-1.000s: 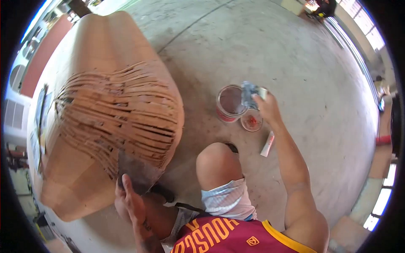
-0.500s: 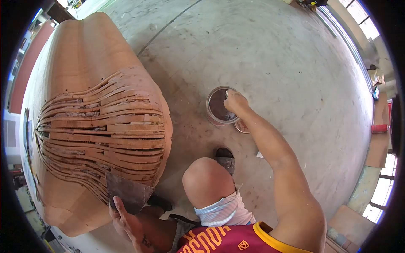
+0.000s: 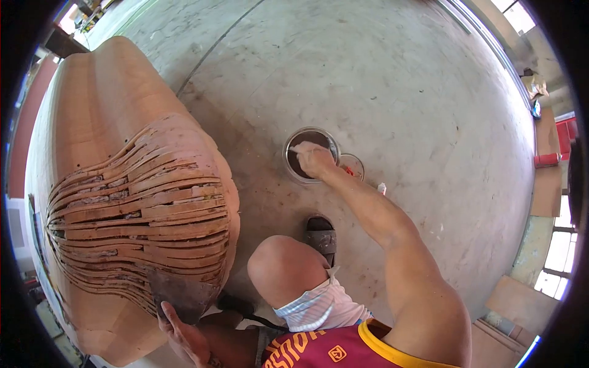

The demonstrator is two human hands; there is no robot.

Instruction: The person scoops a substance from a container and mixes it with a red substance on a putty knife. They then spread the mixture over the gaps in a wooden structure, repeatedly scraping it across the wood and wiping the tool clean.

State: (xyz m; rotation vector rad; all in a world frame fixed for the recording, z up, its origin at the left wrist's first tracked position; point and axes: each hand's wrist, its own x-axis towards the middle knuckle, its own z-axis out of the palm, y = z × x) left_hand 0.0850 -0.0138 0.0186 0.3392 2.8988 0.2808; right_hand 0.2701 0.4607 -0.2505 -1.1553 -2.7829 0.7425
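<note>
My left hand point(image 3: 183, 334) grips a thin dark flat plate point(image 3: 182, 297) at its near edge, thumb on top. The plate overlaps the lower right part of a large brown curved form point(image 3: 116, 92), whose near half carries long grooved strips with dark gaps. My right arm stretches forward, and my right hand point(image 3: 314, 159) is closed over the mouth of a round metal can point(image 3: 285, 153) standing on the floor. Dark brown material shows inside the can. What the right fingers hold is hidden.
A round lid point(image 3: 357, 164) with a red mark lies against the can's right side. Close by is a small white tube-like item point(image 3: 382, 188). My sandalled foot point(image 3: 321, 238) and bent knee point(image 3: 285, 270) are between me and the can. Boards point(image 3: 521, 303) lie along the right wall.
My right hand has shifted from the can's right rim to over its opening, further left. My left hand still holds the plate. The whole view has shifted slightly.
</note>
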